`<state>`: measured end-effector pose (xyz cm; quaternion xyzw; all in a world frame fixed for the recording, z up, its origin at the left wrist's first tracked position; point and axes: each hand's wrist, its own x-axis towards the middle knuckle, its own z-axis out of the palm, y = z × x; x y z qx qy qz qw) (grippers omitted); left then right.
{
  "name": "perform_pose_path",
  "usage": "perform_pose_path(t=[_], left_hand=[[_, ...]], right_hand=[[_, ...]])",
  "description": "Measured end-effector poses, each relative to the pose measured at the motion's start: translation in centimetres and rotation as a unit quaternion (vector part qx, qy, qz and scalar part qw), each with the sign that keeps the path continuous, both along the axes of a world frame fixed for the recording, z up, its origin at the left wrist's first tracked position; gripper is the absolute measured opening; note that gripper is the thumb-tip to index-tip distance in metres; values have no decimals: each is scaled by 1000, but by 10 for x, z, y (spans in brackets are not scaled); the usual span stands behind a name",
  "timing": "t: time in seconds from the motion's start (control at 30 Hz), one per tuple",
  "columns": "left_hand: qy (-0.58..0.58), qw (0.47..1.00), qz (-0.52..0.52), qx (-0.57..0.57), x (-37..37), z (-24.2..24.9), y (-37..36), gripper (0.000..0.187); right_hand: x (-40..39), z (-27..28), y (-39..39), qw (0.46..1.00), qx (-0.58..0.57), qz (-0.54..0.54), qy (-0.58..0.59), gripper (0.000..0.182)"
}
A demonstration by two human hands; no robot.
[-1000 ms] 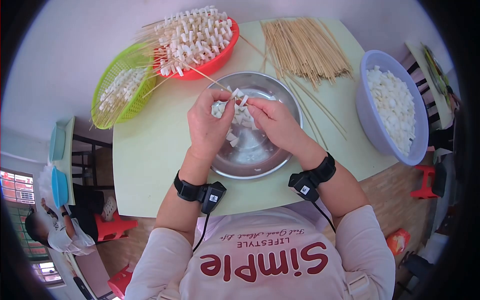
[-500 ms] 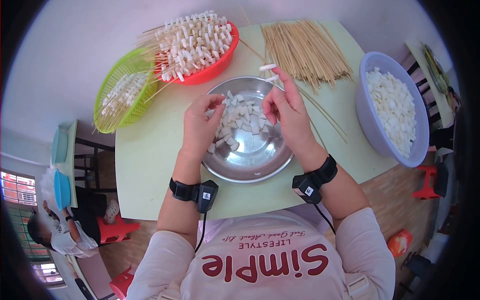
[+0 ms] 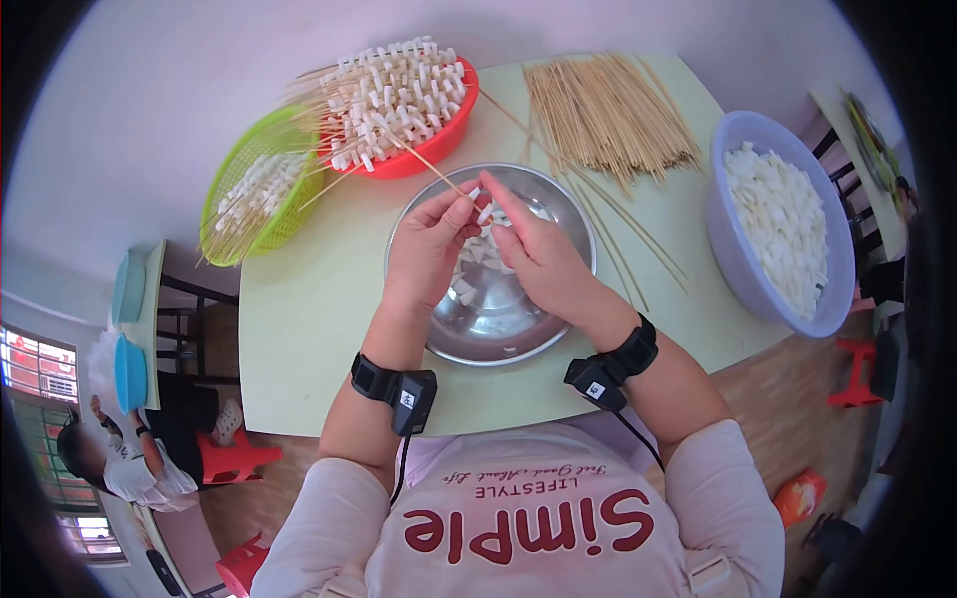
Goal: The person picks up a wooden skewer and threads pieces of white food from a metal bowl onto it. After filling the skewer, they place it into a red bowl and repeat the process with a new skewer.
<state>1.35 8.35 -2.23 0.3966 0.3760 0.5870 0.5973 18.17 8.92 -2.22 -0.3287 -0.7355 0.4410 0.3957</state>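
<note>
My left hand [image 3: 427,249] is closed, thumb and fingers pinching a bamboo skewer [image 3: 424,161] that slants up and to the left. My right hand [image 3: 543,259] meets it from the other side, its index finger stretched along and its thumb bent in. Between the fingertips, at the skewer's lower end, is a small white food piece [image 3: 485,213] that my right hand grips. Both hands are above a steel bowl [image 3: 498,344] with loose white cut chunks [image 3: 467,289], partly hidden by the hands.
A red basin [image 3: 454,140] holds loaded skewers, beside a green basket [image 3: 249,164] with more. Bare skewers [image 3: 608,115] lie in a pile at the back. A lavender tub [image 3: 728,214] of white chunks stands at right. Another person [image 3: 150,468] sits at far left.
My hands have come together over the bowl. The skewer now points up-left between them. My right hand, earlier raised at right with two white pieces by its fingers, has moved left and down.
</note>
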Motion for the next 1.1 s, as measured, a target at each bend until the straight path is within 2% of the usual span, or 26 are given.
perform_pose_path(t=[0.07, 0.23, 0.33, 0.4, 0.43, 0.47, 0.5, 0.53, 0.57, 0.6, 0.67, 0.7, 0.77, 0.87, 0.9, 0.97, 1.0, 1.03, 1.07, 1.1], left_hand=[[-40, 999, 8, -32, 1, 0, 0, 33], [-23, 999, -17, -36, -5, -5, 3, 34], [-19, 999, -25, -42, -7, -7, 4, 34], [-11, 998, -23, -52, -8, -5, 4, 33], [82, 996, -4, -41, -7, 1, 5, 31], [174, 984, 14, -30, -7, 5, 7, 30], [173, 984, 15, -31, -10, 2, 10, 30], [374, 927, 15, 38, -14, -1, 13, 28], [558, 823, 15, 103, -17, -3, 16, 27], [558, 823, 17, 104, -17, -3, 19, 27], [668, 734, -45, 109, -15, -2, 23, 25], [669, 734, -44, 110, -14, -1, 23, 25], [703, 699, -55, 117, -10, 0, 24, 20], [708, 687, -41, 156, -10, -5, 27, 17], [708, 687, -40, 156, -11, -6, 27, 17], [560, 816, 57, 131, -17, -7, 26, 15], [562, 814, 61, 131, -22, -7, 26, 15], [430, 889, 115, 108, -28, -6, 26, 14], [286, 940, 166, 84, -35, -4, 25, 13], [258, 948, 176, 63, -42, -1, 22, 16]], right_hand=[[0, 1, -1, 1000, 7, -5, -10, 53], [-1, -3, 1, 1000, 18, -7, 12, 52], [0, -1, 1, 999, -44, 10, 17, 53], [0, -4, 2, 998, 42, -31, -38, 54], [1, -3, 3, 998, 43, -29, -39, 54], [2, -1, 4, 998, -7, -69, 8, 54], [4, 0, 6, 991, -56, -108, 54, 53], [5, 0, 8, 991, -56, -107, 54, 53], [7, -1, 11, 977, -97, -91, 168, 53], [8, -3, 14, 947, -137, -74, 280, 52], [7, -10, 20, 937, -147, -63, 310, 51], [7, -12, 22, 927, -156, -55, 338, 51], [8, -11, 20, 920, -176, -40, 347, 52], [6, -5, 16, 909, -186, -29, 371, 53], [5, -4, 15, 905, -176, -33, 387, 53], [5, -5, 16, 917, -187, -16, 353, 50], [5, -5, 17, 927, -198, 1, 319, 48], [6, -7, 17, 926, -197, 7, 321, 48], [7, -9, 17, 972, -145, 4, 186, 47], [6, -11, 16, 995, -90, -1, 46, 46]])
